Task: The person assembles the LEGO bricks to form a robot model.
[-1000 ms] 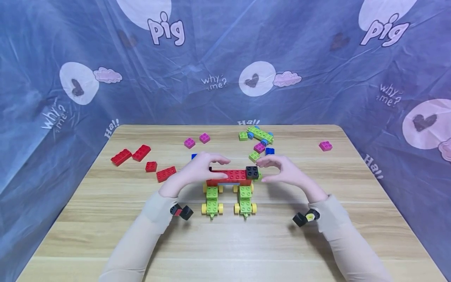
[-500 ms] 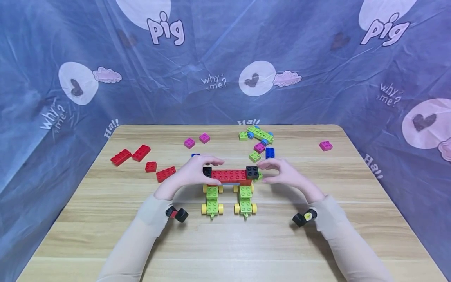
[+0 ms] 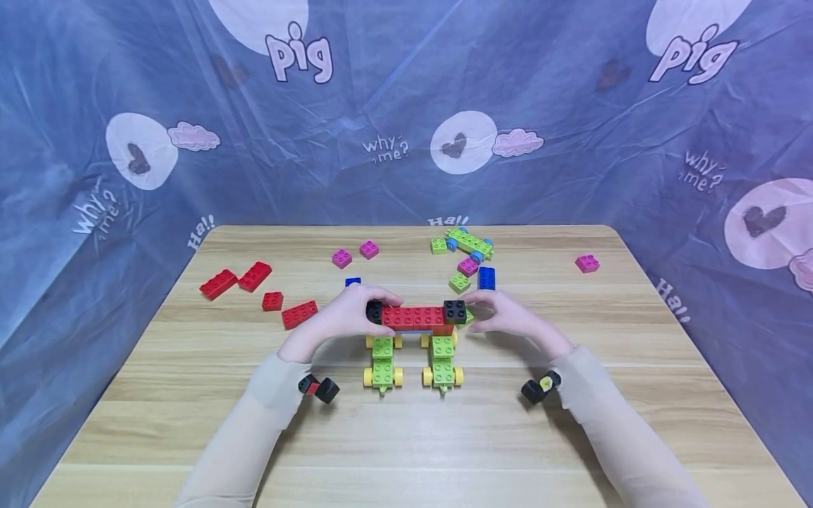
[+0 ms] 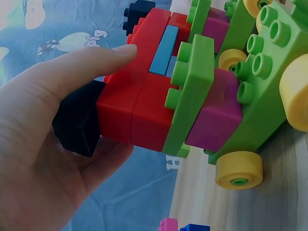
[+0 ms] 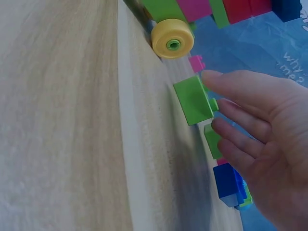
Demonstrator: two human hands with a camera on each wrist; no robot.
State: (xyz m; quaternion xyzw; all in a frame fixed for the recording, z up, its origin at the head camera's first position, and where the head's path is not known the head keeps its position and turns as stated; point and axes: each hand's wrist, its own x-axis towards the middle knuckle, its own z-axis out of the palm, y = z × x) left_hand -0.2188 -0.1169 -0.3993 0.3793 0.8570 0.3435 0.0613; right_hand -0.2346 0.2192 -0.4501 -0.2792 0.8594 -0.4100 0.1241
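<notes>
A brick-built model stands mid-table, its red brick (image 3: 413, 317) top bridging two green wheeled bases (image 3: 382, 370) with yellow wheels. A black brick (image 3: 374, 312) caps its left end, another black brick (image 3: 454, 311) its right. My left hand (image 3: 352, 310) grips the left end; in the left wrist view the thumb lies along the red side, fingers opposite. Purple bricks (image 4: 216, 110) show between top and bases there. My right hand (image 3: 508, 317) is beside the right end, fingers gently curved and holding nothing. A loose green brick (image 5: 195, 101) sits near its fingertips in the right wrist view.
Several red bricks (image 3: 300, 315) lie to the left. Pink bricks (image 3: 341, 258), a blue brick (image 3: 486, 278) and a green car base (image 3: 469, 242) with blue wheels lie farther back. One pink brick (image 3: 587, 263) is far right. A patterned blue cloth (image 3: 406, 106) surrounds the table.
My left hand has drawn back left from over the red bricks to the black brick at the left end and closed around it. My right hand has come slightly lower and closer.
</notes>
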